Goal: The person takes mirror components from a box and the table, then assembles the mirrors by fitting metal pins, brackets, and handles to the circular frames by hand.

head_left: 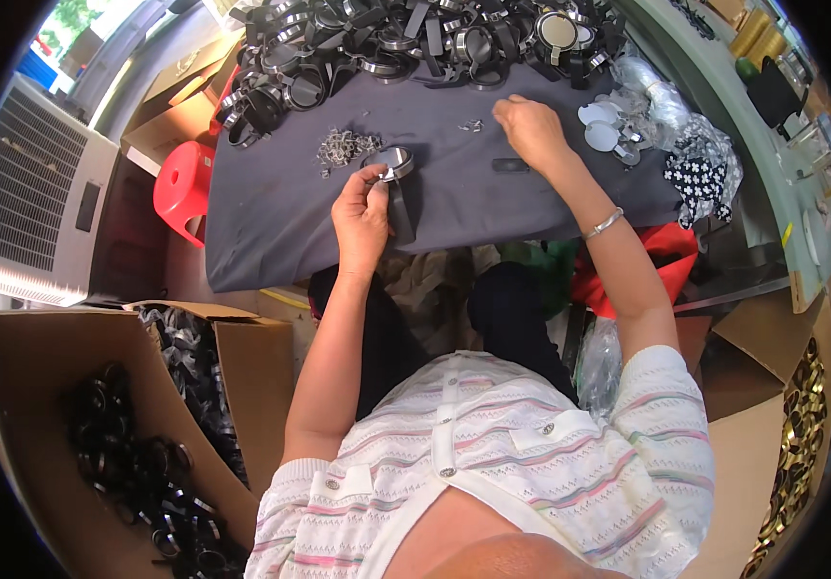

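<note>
- Left hand point(360, 220) reaches forward, fingertips pinching the watch point(400, 164).
- Right hand point(533, 135) reaches slightly farther, fingers bent; grip unclear.
- Watch: between both hands.

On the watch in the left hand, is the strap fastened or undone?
Undone, as far as shows: the black strap runs straight out from the watch in the left hand. Any other half cannot be made out.

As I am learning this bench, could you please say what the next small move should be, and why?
Perhaps lower the right hand to the small metal pieces just left of it: they lie close by, and the left hand holds the watch. Whether the right holds anything is unclear.
</note>
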`<state>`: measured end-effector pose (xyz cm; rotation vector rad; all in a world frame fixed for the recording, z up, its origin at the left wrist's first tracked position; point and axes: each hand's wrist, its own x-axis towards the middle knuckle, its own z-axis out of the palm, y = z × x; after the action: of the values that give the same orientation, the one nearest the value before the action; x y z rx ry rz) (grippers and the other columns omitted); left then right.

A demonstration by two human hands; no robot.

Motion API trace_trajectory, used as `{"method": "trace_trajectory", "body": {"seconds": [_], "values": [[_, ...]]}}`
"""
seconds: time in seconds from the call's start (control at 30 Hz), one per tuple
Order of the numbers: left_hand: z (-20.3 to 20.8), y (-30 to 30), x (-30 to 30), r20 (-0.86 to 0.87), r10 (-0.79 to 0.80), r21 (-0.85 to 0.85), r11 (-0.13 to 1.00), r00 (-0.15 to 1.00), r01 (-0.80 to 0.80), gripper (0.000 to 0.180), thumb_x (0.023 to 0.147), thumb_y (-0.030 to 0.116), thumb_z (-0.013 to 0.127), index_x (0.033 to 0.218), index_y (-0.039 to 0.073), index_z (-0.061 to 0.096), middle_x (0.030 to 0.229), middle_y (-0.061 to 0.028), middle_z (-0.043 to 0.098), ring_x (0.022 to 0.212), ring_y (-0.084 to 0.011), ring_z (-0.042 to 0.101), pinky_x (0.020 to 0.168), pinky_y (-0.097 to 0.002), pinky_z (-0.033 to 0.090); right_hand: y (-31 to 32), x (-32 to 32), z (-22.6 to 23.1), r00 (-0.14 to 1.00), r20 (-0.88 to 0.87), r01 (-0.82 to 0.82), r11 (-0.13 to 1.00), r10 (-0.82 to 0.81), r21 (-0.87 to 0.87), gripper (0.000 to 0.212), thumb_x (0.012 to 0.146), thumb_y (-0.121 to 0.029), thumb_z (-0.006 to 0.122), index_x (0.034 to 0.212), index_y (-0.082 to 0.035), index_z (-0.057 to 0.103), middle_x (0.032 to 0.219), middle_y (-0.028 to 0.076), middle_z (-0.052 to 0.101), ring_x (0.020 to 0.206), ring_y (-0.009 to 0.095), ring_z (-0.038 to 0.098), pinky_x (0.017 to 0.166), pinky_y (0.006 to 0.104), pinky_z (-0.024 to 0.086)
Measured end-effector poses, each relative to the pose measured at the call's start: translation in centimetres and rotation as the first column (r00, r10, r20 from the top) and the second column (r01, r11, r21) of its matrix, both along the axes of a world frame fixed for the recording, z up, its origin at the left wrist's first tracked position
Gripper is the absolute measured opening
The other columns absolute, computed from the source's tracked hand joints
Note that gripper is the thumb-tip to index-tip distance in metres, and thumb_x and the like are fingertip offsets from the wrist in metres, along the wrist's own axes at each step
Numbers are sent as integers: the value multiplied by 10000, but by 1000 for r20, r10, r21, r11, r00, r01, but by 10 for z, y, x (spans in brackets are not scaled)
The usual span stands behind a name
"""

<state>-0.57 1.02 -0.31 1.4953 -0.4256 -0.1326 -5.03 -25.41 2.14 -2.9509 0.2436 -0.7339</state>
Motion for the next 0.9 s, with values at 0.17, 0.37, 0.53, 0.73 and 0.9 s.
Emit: {"method": "trace_trajectory", "body": {"seconds": [0.17, 0.37, 0.53, 0.73, 0.9], "values": [[1, -10, 1, -6, -11, -7, 1000, 1000, 11, 169, 877, 67, 496, 1004, 31, 601, 607, 51, 457, 446, -21, 393, 390, -195, 356, 5, 17, -3, 999, 27, -27, 994, 25, 104, 77, 812, -134, 545, 813, -62, 576, 834, 143, 586, 802, 345, 593, 690, 441, 469], [6, 12, 10, 45, 51, 36, 998, 998, -53, 157, 855, 22, 492, 963, 1, 604, 723, 2, 567, 552, -60, 483, 505, -210, 414, 10, 51, -10, 978, -175, -94, 988, 115, 122, 64, 789, -55, 525, 833, -36, 568, 898, 159, 586, 833, 343, 596, 704, 447, 479], [-9, -11, 2, 92, -14, 27, 1000, 996, 12, 196, 819, -4, 491, 984, 22, 594, 715, 21, 547, 676, -54, 494, 619, -211, 428, 3, 18, -6, 994, -100, -51, 982, 33, -180, 78, 796, -16, 465, 849, -37, 518, 834, 161, 566, 758, 356, 603, 656, 441, 493], [-11, 1, 1, 143, 43, 40, 998, 989, -49, 184, 844, 47, 518, 1014, 14, 578, 721, -8, 594, 665, -33, 487, 613, -204, 421, 20, 32, -4, 980, -162, -171, 905, 115, -390, 26, 770, -3, 522, 781, -17, 541, 776, 166, 582, 677, 305, 625, 596, 386, 505], [-12, -4, 3, 136, 33, 42, 998, 990, -39, 189, 856, 53, 510, 1032, 24, 571, 689, 12, 561, 589, -33, 471, 537, -204, 401, 19, 30, 0, 984, -151, -147, 915, 96, -377, 31, 778, -9, 512, 775, -11, 543, 759, 170, 589, 671, 314, 626, 596, 390, 504]]}}
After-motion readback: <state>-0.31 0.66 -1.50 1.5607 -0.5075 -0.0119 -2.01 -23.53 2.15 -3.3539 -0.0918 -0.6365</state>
